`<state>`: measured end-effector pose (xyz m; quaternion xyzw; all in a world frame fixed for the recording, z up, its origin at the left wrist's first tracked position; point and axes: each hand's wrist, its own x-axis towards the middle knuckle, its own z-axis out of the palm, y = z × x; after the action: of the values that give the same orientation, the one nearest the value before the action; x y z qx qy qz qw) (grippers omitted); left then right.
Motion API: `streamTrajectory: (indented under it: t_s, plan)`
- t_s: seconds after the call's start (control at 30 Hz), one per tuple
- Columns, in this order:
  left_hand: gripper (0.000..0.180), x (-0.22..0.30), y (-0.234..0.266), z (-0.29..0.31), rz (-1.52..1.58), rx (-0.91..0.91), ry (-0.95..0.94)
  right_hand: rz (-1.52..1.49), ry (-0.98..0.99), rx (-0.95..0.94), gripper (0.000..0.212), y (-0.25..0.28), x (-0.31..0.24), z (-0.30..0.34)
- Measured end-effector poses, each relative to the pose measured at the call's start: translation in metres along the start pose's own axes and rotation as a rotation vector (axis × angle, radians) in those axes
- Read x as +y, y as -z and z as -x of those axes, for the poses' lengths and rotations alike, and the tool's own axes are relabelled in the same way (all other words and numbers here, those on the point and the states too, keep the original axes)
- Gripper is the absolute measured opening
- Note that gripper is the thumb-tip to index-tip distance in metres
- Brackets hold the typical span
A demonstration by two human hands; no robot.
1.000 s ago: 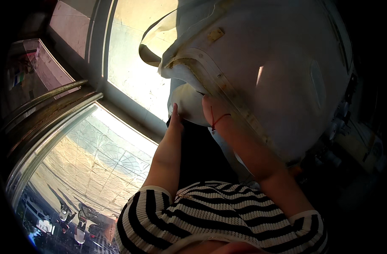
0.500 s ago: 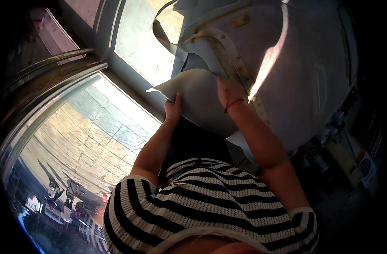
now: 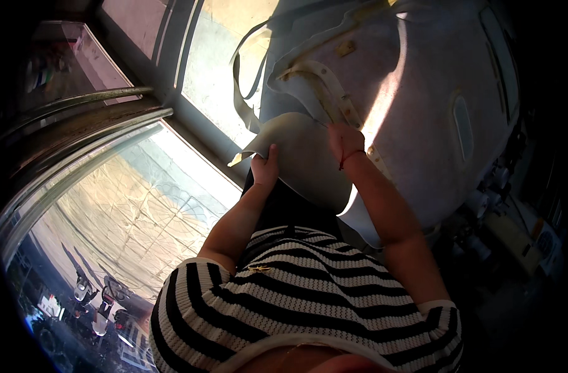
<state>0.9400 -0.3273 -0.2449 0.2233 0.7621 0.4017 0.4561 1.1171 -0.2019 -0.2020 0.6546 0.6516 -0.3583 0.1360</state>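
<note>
A pale grey, leather-like sheet (image 3: 421, 137) spreads across the centre and right, with a brown-edged band (image 3: 334, 93) and small brown patches on it. In front of me a curved flap (image 3: 299, 155) of similar grey material bulges upward. My left hand (image 3: 265, 169) grips the flap's near left edge, thumb on top. At the flap's far right edge my right hand (image 3: 346, 146), with a red string on the wrist, is closed beside the band. A thin dark line meets its fingers; whatever they hold is hidden.
A narrow loop of grey strip (image 3: 239, 99) hangs beyond the flap. To the left stand a glass pane (image 3: 141, 193) with reflections and a curved metal handle (image 3: 104, 96). Dark, indistinct equipment (image 3: 483, 211) lies at the right.
The view has shifted, so the sheet and surroundings sit differently in it. Both hands keep their grips; the right hand is slightly farther from the left, and the flap's left corner curls more.
</note>
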Motion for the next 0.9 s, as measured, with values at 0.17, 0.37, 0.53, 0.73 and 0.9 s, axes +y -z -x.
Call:
streamTrajectory:
  t_s: [0.17,0.37,0.53,0.73,0.9]
  plan:
    - [0.036,0.005,0.003,0.007,-0.012,-0.020,-0.003,0.091,-0.065,0.027,0.041,-0.001,0.016,0.013]
    - [0.037,0.011,0.004,0.010,-0.068,-0.019,-0.081,0.220,0.041,-0.008,0.039,-0.010,0.035,0.018]
    - [0.038,0.019,0.005,0.011,-0.078,-0.075,-0.080,0.332,0.072,-0.081,0.041,0.001,0.009,0.020]
    - [0.040,0.023,0.010,0.010,-0.148,-0.094,0.081,0.105,-0.068,0.061,0.045,-0.009,0.049,0.043]
    - [0.035,0.014,0.013,0.014,-0.148,-0.067,-0.044,0.189,0.008,0.119,0.040,-0.037,0.085,0.056]
